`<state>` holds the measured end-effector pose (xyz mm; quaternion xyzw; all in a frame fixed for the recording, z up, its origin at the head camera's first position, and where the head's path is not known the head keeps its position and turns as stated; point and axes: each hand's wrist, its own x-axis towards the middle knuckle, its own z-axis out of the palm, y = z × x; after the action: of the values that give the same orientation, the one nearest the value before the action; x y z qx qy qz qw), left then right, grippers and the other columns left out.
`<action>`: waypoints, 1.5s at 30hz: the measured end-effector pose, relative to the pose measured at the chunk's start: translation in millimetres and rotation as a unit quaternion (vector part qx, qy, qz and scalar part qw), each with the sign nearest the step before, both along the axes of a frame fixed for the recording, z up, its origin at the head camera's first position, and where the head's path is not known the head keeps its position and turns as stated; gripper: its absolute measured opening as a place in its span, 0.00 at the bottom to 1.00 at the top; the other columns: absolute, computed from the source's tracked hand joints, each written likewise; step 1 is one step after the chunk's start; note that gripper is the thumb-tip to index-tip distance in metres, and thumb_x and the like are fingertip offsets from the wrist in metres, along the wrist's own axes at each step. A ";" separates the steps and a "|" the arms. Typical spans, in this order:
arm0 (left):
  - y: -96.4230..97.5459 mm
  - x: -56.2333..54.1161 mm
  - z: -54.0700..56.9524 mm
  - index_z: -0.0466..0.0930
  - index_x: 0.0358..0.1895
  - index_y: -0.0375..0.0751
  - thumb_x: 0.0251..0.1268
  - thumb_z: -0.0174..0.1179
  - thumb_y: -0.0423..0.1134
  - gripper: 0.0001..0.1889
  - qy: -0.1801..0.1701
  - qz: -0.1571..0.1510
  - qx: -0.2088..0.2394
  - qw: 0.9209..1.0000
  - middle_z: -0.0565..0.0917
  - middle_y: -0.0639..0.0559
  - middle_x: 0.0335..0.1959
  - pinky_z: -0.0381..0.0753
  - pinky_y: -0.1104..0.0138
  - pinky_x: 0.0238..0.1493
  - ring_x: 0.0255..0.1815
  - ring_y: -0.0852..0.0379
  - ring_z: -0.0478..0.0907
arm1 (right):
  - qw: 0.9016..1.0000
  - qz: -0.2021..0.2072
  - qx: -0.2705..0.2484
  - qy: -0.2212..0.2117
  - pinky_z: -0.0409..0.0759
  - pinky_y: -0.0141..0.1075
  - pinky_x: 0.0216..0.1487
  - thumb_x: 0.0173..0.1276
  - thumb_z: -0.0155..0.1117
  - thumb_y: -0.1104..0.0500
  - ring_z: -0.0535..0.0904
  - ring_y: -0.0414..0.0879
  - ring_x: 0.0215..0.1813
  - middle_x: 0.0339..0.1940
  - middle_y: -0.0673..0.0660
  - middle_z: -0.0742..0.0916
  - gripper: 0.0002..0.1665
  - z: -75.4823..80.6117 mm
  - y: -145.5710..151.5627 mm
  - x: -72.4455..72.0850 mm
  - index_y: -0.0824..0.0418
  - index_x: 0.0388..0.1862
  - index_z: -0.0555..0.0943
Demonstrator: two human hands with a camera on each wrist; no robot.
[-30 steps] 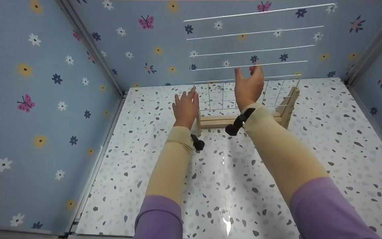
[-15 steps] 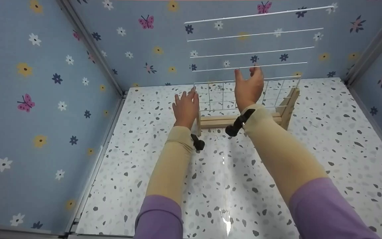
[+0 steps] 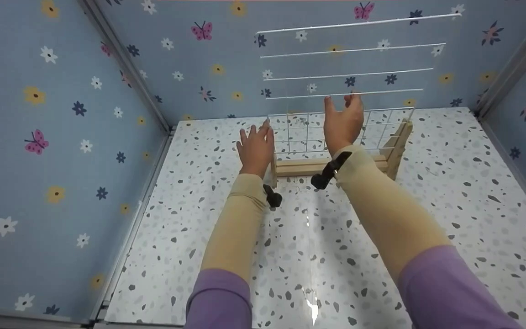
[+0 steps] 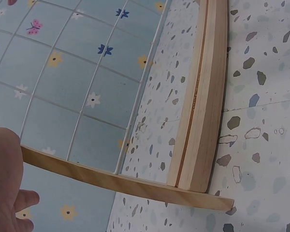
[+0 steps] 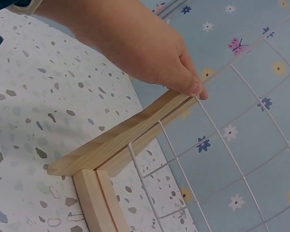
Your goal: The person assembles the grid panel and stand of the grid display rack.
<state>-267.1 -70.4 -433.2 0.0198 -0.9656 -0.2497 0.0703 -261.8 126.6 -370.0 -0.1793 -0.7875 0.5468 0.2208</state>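
Note:
A white wire grid panel (image 3: 359, 23) stands tilted in a pale wooden stand (image 3: 302, 167). My right hand (image 3: 344, 119) is at the panel's middle, thumb and fingers around one of its horizontal wires. In the right wrist view, those fingertips (image 5: 197, 91) meet at the wire grid, and they overlap the top of a wooden side piece (image 5: 135, 128). Beside the left side piece (image 4: 111, 181) rests my left hand (image 3: 256, 148), fingers spread and fairly straight, one fingertip near the panel's corner. Whether the left thumb presses the wood is hard to see.
A white speckled tabletop (image 3: 308, 256) lies under the stand. Blue flowered walls rise at the left (image 3: 71, 173), back (image 3: 176, 55) and right (image 3: 518, 82), framed by grey metal posts (image 3: 126, 64). The back wall stands close behind the panel.
The panel's upper wires have come down slightly in the head view, most at the top right. My right hand has moved down a little with them. The left hand stays put.

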 end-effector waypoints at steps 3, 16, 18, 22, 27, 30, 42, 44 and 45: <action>0.3 -0.1 0.1 0.61 0.79 0.63 0.84 0.34 0.57 0.26 -0.006 0.005 -0.012 1.000 0.62 0.43 0.79 0.50 0.39 0.76 0.82 0.35 0.45 | 1.000 -0.001 0.003 -0.001 0.68 0.32 0.68 0.72 0.65 0.40 0.70 0.42 0.71 0.68 0.54 0.76 0.39 -1.1 0.2 -0.5 0.58 0.74 0.67; -2.1 0.6 -2.4 0.55 0.81 0.65 0.77 0.37 0.69 0.34 -0.002 -0.003 -0.058 0.998 0.55 0.41 0.81 0.40 0.37 0.77 0.83 0.36 0.35 | 1.000 -0.011 0.000 -0.002 0.69 0.33 0.67 0.71 0.66 0.41 0.72 0.44 0.68 0.67 0.55 0.78 0.36 -4.8 1.7 -1.4 0.57 0.71 0.70; -2.2 1.1 -2.1 0.55 0.81 0.65 0.76 0.37 0.70 0.35 -0.005 -0.004 -0.057 0.998 0.54 0.41 0.82 0.39 0.38 0.77 0.83 0.36 0.35 | 1.000 -0.011 0.004 0.004 0.69 0.33 0.67 0.71 0.66 0.42 0.72 0.44 0.68 0.66 0.55 0.78 0.37 -6.3 1.8 -1.2 0.58 0.71 0.70; -2.7 1.9 -1.9 0.54 0.81 0.65 0.75 0.37 0.71 0.35 -0.004 -0.008 -0.053 0.999 0.52 0.41 0.82 0.37 0.38 0.77 0.83 0.36 0.35 | 1.000 -0.008 0.003 0.010 0.69 0.33 0.66 0.71 0.66 0.41 0.72 0.44 0.68 0.65 0.53 0.78 0.38 -9.4 2.4 -0.7 0.58 0.72 0.70; -3.9 2.0 -3.5 0.53 0.81 0.66 0.75 0.35 0.72 0.36 0.002 -0.010 -0.053 0.999 0.51 0.42 0.82 0.36 0.37 0.76 0.83 0.36 0.35 | 1.000 -0.005 -0.002 0.011 0.70 0.35 0.66 0.72 0.66 0.42 0.72 0.44 0.68 0.65 0.55 0.78 0.36 -13.5 3.4 -0.6 0.58 0.71 0.70; -3.9 2.0 -4.1 0.53 0.81 0.65 0.75 0.34 0.72 0.36 0.005 -0.010 -0.057 0.998 0.52 0.41 0.82 0.36 0.36 0.76 0.83 0.36 0.35 | 1.000 -0.001 -0.008 0.011 0.70 0.35 0.66 0.72 0.66 0.42 0.71 0.44 0.68 0.66 0.55 0.77 0.36 -15.2 4.1 -0.4 0.58 0.70 0.70; -3.3 3.2 -4.5 0.53 0.81 0.65 0.74 0.34 0.73 0.37 0.011 -0.009 -0.065 0.998 0.52 0.41 0.82 0.35 0.36 0.76 0.83 0.37 0.32 | 1.000 -0.005 -0.008 -0.003 0.70 0.33 0.66 0.71 0.65 0.39 0.72 0.45 0.68 0.66 0.54 0.78 0.35 -18.9 3.3 0.1 0.57 0.68 0.71; -3.1 3.5 -4.2 0.53 0.81 0.65 0.74 0.34 0.73 0.37 0.011 -0.009 -0.063 0.998 0.52 0.41 0.82 0.34 0.37 0.76 0.83 0.37 0.32 | 1.000 -0.005 -0.009 -0.002 0.70 0.33 0.66 0.71 0.66 0.39 0.72 0.45 0.68 0.66 0.54 0.78 0.35 -19.4 3.3 0.2 0.57 0.68 0.71; -3.0 3.7 -4.2 0.53 0.81 0.65 0.75 0.35 0.73 0.37 0.011 -0.009 -0.062 0.998 0.52 0.41 0.82 0.34 0.36 0.76 0.83 0.37 0.32 | 1.000 -0.005 -0.008 -0.001 0.70 0.33 0.66 0.71 0.65 0.39 0.72 0.45 0.68 0.66 0.54 0.78 0.36 -19.8 3.3 0.2 0.56 0.69 0.71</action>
<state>-263.4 -73.4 -437.4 0.0043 -0.9785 -0.1900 0.0801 -261.6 129.9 -389.8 -0.1853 -0.7822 0.5522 0.2211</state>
